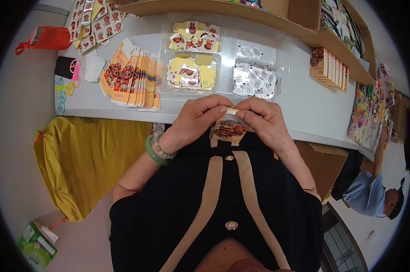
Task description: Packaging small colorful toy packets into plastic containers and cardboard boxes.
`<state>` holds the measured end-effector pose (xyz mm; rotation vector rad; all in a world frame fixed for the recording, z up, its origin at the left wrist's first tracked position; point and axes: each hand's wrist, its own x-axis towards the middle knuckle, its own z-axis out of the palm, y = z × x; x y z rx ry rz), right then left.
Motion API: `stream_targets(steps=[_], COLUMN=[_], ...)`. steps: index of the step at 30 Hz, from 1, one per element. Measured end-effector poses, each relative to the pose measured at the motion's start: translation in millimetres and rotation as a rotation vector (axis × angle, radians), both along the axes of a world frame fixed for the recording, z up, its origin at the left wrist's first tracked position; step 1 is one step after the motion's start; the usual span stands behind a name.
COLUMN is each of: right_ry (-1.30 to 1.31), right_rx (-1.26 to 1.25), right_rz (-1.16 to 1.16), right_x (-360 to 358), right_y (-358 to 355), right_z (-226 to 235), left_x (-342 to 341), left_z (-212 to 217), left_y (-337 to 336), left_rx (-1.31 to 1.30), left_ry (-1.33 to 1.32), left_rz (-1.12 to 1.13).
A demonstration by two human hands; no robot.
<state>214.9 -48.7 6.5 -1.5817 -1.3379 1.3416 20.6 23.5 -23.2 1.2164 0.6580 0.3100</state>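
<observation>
The carton (231, 130), likely light and crushable, is pinched near its top by left hand (198, 116) and right hand (266, 120); edges are best held.

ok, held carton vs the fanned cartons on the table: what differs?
Place: the held carton is pinched near its top by the left hand and right hand, off the table; the fanned cartons lie on the table.
Count: the held carton looks single; the fanned cartons are many, overlapping.
Shared: both show orange and a multicoloured picture of figures.
</observation>
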Motion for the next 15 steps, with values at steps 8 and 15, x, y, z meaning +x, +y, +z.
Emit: stream_targets(steps=[8,15], right_ry=[-0.242,-0.187], right_rx=[0.216,0.209], right_rz=[0.079,0.169], right_x=[-3.3,-0.9], right_y=[-3.9,-13.4], right_z=[-6.6,0.6], left_x=[-5.5,-16.3], left_z=[-7.6,-13.9], left_y=[1.3,2.0], left_rx=[-0.119,-0.011], left_ry=[0.03,-0.05], left_rz=[0.043,-0.073])
